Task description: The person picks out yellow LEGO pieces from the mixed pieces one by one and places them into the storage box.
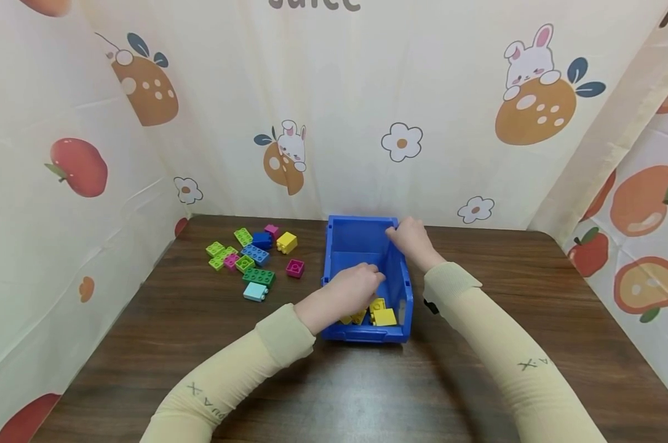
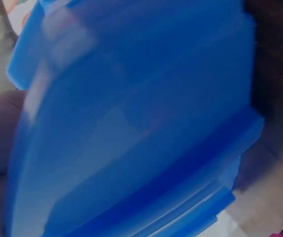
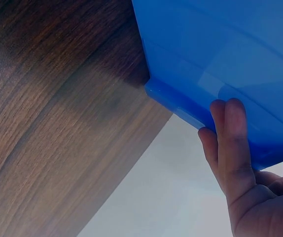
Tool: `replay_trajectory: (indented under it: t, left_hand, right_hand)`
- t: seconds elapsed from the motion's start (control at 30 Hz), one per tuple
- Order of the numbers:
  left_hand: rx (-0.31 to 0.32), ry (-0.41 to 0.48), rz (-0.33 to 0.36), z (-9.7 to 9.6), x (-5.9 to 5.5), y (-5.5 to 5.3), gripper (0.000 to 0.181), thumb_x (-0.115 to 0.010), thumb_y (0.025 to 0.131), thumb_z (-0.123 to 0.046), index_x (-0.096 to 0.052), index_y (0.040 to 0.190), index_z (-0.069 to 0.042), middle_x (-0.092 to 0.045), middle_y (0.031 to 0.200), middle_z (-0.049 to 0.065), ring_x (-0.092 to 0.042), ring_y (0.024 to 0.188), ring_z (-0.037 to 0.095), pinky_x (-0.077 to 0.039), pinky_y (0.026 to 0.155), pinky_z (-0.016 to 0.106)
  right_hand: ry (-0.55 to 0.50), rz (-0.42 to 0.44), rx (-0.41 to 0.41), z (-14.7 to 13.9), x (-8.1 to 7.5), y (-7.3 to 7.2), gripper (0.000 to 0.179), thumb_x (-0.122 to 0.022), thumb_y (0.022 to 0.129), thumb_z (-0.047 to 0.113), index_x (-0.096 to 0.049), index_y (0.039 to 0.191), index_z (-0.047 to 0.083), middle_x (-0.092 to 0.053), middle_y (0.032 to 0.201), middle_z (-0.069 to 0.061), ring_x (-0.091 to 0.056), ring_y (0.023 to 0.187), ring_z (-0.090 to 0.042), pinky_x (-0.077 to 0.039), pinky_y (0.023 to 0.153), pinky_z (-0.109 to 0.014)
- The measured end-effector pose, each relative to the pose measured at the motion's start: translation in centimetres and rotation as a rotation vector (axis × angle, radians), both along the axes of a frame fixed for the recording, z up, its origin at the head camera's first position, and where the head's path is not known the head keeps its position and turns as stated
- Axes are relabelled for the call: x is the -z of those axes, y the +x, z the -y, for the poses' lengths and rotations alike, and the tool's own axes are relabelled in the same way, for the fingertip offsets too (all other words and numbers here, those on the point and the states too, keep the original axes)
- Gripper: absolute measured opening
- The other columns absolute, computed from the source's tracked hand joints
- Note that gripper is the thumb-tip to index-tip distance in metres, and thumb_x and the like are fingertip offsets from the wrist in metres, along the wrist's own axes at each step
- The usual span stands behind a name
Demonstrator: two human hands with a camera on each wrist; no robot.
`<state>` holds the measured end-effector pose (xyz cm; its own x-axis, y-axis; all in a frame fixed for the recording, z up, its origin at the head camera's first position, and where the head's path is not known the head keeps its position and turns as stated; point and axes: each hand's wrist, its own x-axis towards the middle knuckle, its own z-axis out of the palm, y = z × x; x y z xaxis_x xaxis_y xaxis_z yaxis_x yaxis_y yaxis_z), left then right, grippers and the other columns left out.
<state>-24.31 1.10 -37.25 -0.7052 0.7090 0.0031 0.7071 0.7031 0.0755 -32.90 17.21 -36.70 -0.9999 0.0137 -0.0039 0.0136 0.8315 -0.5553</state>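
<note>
A blue plastic bin (image 1: 361, 332) stands on the table with several yellow toy bricks (image 1: 384, 317) in its near end. My left hand (image 1: 352, 288) reaches over its left wall, fingers down inside just above those bricks. Its fingertips are hidden, so I cannot tell whether it holds a brick. In the left wrist view the bin's outer wall (image 2: 146, 98) fills most of the picture. My right hand (image 1: 414, 243) grips the far part of the right wall by the rim. From the right wrist, its fingers (image 3: 235, 133) lie along the outside of the wall.
Left of the bin lie loose toy bricks: a dark green one (image 1: 259, 277), a light blue one (image 1: 255, 291), a magenta one (image 1: 295, 268), a yellow one (image 1: 286, 242) and several lime green ones. A printed curtain (image 1: 345, 166) hangs behind the dark wooden table (image 1: 478, 369).
</note>
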Motion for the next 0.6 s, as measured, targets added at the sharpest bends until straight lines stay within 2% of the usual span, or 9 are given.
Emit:
replay_trajectory:
  t: [0.3,0.6]
  left_hand:
    - [-0.03,-0.006,-0.007,-0.6,0.9,0.1,0.026,-0.06,0.093,-0.017,-0.065,0.117,-0.008,-0.065,0.107,0.005,-0.058,0.092,0.015,-0.053,0.083,0.026]
    - [-0.081,-0.067,-0.009,-1.3,2.1,0.2,0.023,-0.06,0.093,-0.013,-0.066,0.115,-0.009,-0.065,0.106,0.006,-0.06,0.092,0.016,-0.054,0.08,0.027]
  right_hand:
    - [0.005,0.005,0.008,0.1,0.0,-0.2,0.038,-0.047,0.092,0.017,-0.034,0.057,0.011,-0.032,0.049,0.002,-0.037,0.042,-0.012,-0.033,0.039,-0.021]
    - [-0.008,0.005,-0.006,0.0,0.2,-0.2,0.037,-0.046,0.091,0.016,-0.034,0.057,0.011,-0.031,0.049,0.002,-0.036,0.042,-0.012,-0.033,0.039,-0.021]
